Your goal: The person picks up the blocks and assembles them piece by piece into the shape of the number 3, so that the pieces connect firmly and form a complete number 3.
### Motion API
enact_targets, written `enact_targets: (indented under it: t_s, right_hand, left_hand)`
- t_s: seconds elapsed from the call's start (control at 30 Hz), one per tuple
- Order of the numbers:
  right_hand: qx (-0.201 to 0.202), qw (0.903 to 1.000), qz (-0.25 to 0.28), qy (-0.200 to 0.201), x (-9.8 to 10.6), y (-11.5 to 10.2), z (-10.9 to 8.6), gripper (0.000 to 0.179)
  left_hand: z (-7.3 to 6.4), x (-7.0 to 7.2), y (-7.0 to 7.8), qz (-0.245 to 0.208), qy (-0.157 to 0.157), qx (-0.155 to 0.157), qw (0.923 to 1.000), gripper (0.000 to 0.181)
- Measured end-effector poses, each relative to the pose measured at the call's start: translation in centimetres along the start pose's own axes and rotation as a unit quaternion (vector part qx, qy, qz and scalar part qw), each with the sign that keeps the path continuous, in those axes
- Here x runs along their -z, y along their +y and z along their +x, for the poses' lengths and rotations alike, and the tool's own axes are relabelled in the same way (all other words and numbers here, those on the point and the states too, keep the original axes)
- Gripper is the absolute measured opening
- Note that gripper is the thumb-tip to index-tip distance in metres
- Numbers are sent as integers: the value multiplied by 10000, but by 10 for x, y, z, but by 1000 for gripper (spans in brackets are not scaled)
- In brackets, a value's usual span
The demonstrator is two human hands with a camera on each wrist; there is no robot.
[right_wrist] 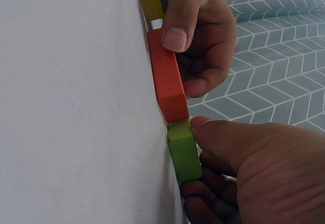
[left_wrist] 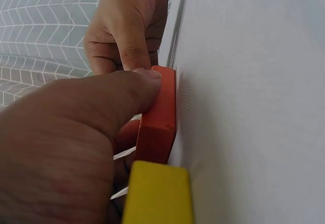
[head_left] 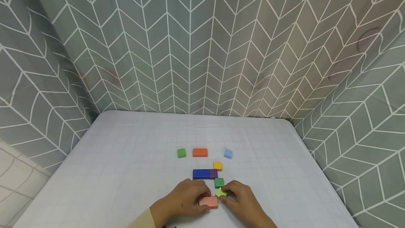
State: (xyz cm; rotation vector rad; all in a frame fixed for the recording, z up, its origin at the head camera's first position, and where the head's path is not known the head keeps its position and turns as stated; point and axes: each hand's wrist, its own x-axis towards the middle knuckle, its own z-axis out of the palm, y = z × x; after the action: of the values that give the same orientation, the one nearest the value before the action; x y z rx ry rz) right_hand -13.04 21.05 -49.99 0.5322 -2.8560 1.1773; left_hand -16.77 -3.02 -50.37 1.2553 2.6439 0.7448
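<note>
Two forearms (head_left: 157, 214) (head_left: 262, 217) angled inward, fingers (right_wrist: 179, 21) (right_wrist: 226, 140) pinching blocks (right_wrist: 170, 79) (right_wrist: 185, 155)

Salmon-red oblong block (head_left: 213, 201): flat on cloth (head_left: 136, 157), held by left hand (head_left: 190, 197). Lime-green block (head_left: 220, 193): askew beside its end, right hand (head_left: 242, 198) pinching.

On the white worktop (head_left: 136, 161), a coral block (head_left: 209, 202) lies at the left grip (head_left: 188, 196), a yellow block (left_wrist: 158, 193) close by, a lime block (head_left: 221, 192) at the right grip (head_left: 243, 200). Beyond them I see a dark green block (head_left: 219, 182), a blue block (head_left: 201, 174) touching a purple block (head_left: 213, 173), and an amber block (head_left: 217, 165); farthest, a grass-green block (head_left: 181, 153), an orange block (head_left: 200, 152), a pale blue block (head_left: 228, 153).
</note>
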Motion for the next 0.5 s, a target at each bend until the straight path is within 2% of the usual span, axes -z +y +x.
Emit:
enact_targets:
  t_s: [0.2, 0.37, 0.5]
  right_hand:
    - [-61, 10000, -45, -26, 1, -1, -1, 18]
    - [-86, 9999, -69, -42, 1, -1, 0, 19]
    - [-107, 9999, -95, -53, 1, -2, 0, 19]
  left_hand:
    - [1, 1, 1, -83, -110, 96, 9999, 26]
    - [0, -2, -1, 59, 44, -39, 10000, 25]
    - [0, -4, -2, 106, 41, 27, 9999, 25]
